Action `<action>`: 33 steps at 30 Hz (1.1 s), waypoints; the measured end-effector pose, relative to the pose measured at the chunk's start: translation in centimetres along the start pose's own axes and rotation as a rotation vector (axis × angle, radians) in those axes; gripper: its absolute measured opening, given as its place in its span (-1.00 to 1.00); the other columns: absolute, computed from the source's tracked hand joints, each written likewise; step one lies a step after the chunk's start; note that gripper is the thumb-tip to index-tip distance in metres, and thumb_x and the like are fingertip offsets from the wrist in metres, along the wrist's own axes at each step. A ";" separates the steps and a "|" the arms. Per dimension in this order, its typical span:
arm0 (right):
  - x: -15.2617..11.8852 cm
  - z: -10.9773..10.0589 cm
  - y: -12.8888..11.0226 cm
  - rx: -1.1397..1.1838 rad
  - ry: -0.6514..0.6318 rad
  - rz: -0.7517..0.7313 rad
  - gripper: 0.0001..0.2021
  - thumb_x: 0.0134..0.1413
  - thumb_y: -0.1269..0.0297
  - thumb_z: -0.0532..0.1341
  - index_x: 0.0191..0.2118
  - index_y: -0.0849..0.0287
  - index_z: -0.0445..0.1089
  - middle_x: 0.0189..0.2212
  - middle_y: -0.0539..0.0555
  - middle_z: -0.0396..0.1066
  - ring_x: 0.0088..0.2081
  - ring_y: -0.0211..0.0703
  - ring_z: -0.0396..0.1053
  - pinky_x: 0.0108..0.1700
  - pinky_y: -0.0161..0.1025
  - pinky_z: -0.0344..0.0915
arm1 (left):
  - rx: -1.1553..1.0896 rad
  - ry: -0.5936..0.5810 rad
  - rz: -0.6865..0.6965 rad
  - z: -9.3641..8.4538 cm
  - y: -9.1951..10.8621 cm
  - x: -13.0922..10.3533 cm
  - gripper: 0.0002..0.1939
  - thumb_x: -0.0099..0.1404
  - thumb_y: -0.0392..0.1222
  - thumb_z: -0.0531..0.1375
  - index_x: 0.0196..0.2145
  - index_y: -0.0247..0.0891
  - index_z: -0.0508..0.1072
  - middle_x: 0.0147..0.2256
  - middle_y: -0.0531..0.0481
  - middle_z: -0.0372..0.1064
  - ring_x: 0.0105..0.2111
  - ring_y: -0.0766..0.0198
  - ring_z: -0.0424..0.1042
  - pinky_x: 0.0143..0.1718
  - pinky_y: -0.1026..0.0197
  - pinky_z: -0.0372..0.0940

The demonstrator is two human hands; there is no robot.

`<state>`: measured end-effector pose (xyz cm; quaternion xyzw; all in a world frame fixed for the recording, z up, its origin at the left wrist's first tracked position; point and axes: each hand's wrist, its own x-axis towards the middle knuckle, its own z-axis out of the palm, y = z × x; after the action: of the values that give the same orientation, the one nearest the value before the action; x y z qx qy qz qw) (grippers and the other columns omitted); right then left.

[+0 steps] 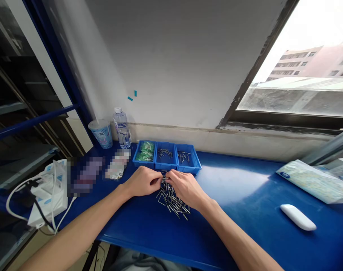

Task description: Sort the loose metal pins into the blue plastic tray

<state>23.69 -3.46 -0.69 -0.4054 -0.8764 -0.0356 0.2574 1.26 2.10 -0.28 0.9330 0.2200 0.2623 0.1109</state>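
On the blue table, a loose pile of thin silvery metal rods (174, 205) lies between my forearms. My left hand (144, 181) is closed in a pinch at the pile's far end. Facing it, my right hand (185, 187) is curled with its fingertips pressed together, nearly touching the left ones. Thin metal rods show between the fingertips of both hands; how many is too small to tell. Just beyond stand three joined blue trays: the left tray (135, 162) has green-and-clear packets, while the middle tray (166, 165) and right tray (199, 165) each hold several rods.
A water bottle (122, 130) and a printed cup (102, 133) stand at the back left by the wall. A white power strip (51, 194) with cables sits at the left edge. On the right lie a white rounded case (298, 217) and a soft tissue pack (313, 180).
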 end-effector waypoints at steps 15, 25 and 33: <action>0.1 0.0 -0.6 0.011 -0.011 0.076 -0.77 0.53 0.36 0.03 -0.23 0.14 0.32 -0.39 0.03 0.51 -0.43 -0.18 0.43 -0.41 -0.25 0.02 | -0.035 0.014 -0.001 0.2 0.4 -0.2 -0.74 0.34 -0.34 0.13 -0.53 -0.24 0.32 -0.60 0.10 0.27 -0.59 0.35 0.24 -0.46 0.26 0.05; -0.1 0.1 -0.2 0.063 -0.012 0.064 -0.71 0.57 0.27 -0.02 -0.28 0.13 0.27 -0.43 0.02 0.45 -0.45 -0.19 0.39 -0.41 -0.25 0.02 | -0.090 0.023 -0.024 1.0 0.4 -0.1 -0.73 0.33 -0.34 0.13 -0.54 -0.24 0.26 -0.61 0.12 0.22 -0.61 0.37 0.17 -0.49 0.25 0.00; -0.1 -0.1 -0.6 0.042 -0.070 0.136 -0.76 0.56 0.30 0.00 -0.24 0.13 0.27 -0.41 0.03 0.50 -0.43 -0.18 0.44 -0.41 -0.25 0.01 | -0.123 -0.003 -0.052 0.9 0.3 -0.2 -0.75 0.31 -0.37 0.13 -0.52 -0.24 0.24 -0.60 0.13 0.22 -0.59 0.38 0.19 -0.47 0.26 -0.01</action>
<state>23.33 -3.93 -0.58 -0.4594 -0.8559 0.0146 0.2370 1.70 1.65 -1.08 0.9187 0.2273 0.2712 0.1753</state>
